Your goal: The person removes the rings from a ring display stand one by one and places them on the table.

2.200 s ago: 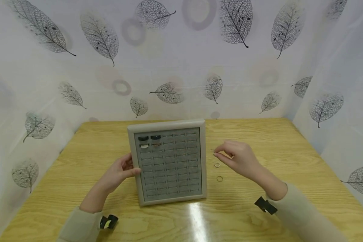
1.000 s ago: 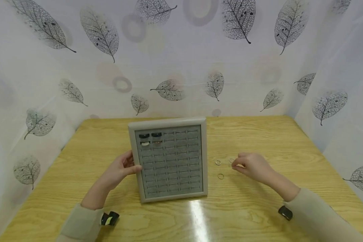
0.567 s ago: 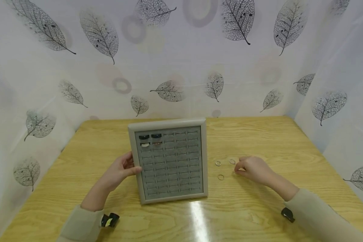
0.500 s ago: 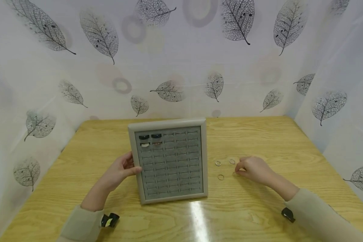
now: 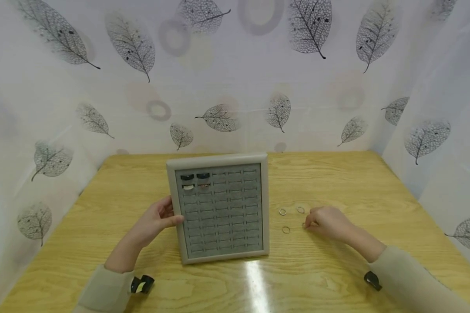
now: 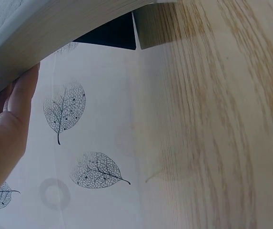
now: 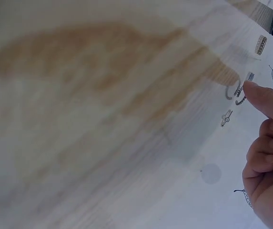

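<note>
My left hand (image 5: 155, 220) holds a pale-framed ring display board (image 5: 223, 213) by its left edge, thumb on the front and fingers behind. The board stands tilted back on the table, with several rings in its upper left slots. Thumb and fingers of my right hand (image 5: 330, 224) pinch a small ring (image 5: 303, 225) low at the table, partly hidden by the fingertips. Close by lie a silver ring (image 5: 283, 212), a thin ring (image 5: 300, 209) with a stone (image 7: 227, 118), and a gold-coloured ring (image 5: 286, 230). The right wrist view shows the other fingers curled toward the palm.
The wooden table (image 5: 337, 182) carries everything. A white cloth with leaf prints (image 5: 219, 87) hangs behind and at both sides. A dark support (image 6: 112, 33) shows behind the board in the left wrist view.
My right hand has moved from beside the board to the right and nearer. The thin ring now lies loose, and another ring shows at my fingertips. The left hand keeps its hold.
</note>
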`<state>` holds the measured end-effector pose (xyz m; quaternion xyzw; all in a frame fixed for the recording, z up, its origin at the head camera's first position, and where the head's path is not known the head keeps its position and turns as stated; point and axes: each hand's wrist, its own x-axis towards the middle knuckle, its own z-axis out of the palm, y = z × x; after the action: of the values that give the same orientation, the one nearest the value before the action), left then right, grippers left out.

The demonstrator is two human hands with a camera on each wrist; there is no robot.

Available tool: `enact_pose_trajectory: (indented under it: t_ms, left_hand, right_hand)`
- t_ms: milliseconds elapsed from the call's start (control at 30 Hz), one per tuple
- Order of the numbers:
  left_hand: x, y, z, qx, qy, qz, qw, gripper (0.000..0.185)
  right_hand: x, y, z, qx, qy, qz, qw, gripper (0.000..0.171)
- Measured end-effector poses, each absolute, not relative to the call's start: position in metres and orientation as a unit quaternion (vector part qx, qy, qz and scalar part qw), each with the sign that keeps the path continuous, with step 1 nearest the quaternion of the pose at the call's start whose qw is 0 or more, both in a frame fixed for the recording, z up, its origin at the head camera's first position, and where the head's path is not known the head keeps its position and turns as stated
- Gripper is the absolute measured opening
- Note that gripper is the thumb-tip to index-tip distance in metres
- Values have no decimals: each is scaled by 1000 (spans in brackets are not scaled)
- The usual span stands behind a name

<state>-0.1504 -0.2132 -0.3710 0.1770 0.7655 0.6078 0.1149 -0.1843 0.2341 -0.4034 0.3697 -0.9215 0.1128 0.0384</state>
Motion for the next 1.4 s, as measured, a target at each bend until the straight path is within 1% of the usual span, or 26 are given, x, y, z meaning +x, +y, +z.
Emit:
enact_pose_trajectory:
  t_ms: [100,233,367,833,1167,1400]
  left_hand:
    - [-151,-213,-370,180,763,610,114,60]
    - [-151,-214,-369,181,762,612,114,58]
    - [-150,-213,-369,180,763,610,115,60]
    - [-151,-214,-371,179,769,603,116,61]
    - [-151,-214,-370,181,764,609,116,61]
    - [-151,-213,-370,180,764,608,116,60]
  right_hand:
    - [-183,233,-403,371,-921,114,36,8]
    - [-182,233,-404,371,-922,113,19,5]
    - [-182,233,-404,369,-923,112,6,6]
    - [-182,234,-401,365,-924,113,15,4]
    - [-180,231,-378,363,-922,120,61,7]
    - [-174,224,-362,387,-900,156,125,10]
